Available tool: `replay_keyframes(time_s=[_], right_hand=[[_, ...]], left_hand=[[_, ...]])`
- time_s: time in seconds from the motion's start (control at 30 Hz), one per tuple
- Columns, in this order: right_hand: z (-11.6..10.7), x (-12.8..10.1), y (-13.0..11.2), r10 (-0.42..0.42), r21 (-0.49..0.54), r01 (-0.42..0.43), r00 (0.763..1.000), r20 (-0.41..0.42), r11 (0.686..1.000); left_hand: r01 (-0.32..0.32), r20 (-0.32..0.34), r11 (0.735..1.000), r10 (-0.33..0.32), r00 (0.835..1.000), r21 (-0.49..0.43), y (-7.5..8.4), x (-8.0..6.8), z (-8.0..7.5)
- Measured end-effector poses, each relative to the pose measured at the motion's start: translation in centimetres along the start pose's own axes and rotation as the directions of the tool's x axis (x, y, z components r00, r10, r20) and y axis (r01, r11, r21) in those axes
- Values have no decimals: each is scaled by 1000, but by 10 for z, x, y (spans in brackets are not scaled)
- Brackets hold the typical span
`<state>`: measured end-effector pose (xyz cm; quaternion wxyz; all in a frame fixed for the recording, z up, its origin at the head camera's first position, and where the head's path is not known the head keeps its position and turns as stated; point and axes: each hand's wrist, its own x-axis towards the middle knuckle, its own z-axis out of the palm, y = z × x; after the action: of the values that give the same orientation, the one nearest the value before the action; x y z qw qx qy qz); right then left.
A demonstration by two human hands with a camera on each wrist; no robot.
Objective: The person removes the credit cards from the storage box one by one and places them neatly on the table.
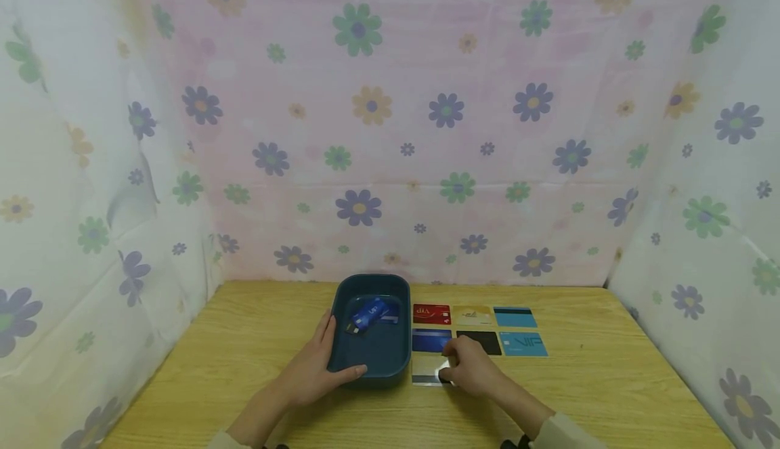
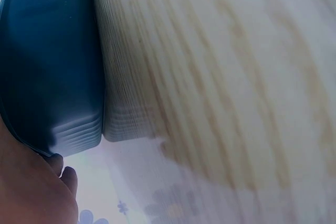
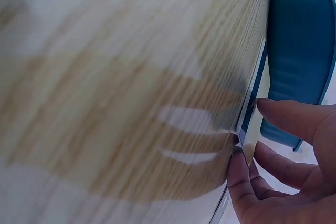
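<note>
At four o'clock from the blue tray (image 1: 370, 354) is the pale striped card (image 1: 424, 372); I judge it light, stiff, slippery, best taken by its edges; right hand (image 1: 474, 368) pinches its three-o'clock end; left hand (image 1: 313, 364) grips the tray.

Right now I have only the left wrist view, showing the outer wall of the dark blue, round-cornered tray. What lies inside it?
Observer: A bright blue, metal-tipped gadget and a blue rectangular card lie in the tray.
Operator: Where is the right hand?
Observer: Right of the tray; the right hand pinches one end of a pale, dark-striped rectangular card.
Operator: Any more cards out there?
Observer: Yes, six rectangular cards in two rows, beyond the pale one.
</note>
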<state>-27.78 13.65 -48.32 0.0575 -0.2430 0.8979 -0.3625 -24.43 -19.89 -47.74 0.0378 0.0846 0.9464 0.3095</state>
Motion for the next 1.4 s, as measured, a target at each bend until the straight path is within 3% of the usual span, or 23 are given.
replay_keyframes(time_s=[1.4], right_hand=[[-2,0,-3,47,-29,-47,999,-15,998]], left_hand=[[8,-4,1000,-8,1000,-2,1,-1,0]])
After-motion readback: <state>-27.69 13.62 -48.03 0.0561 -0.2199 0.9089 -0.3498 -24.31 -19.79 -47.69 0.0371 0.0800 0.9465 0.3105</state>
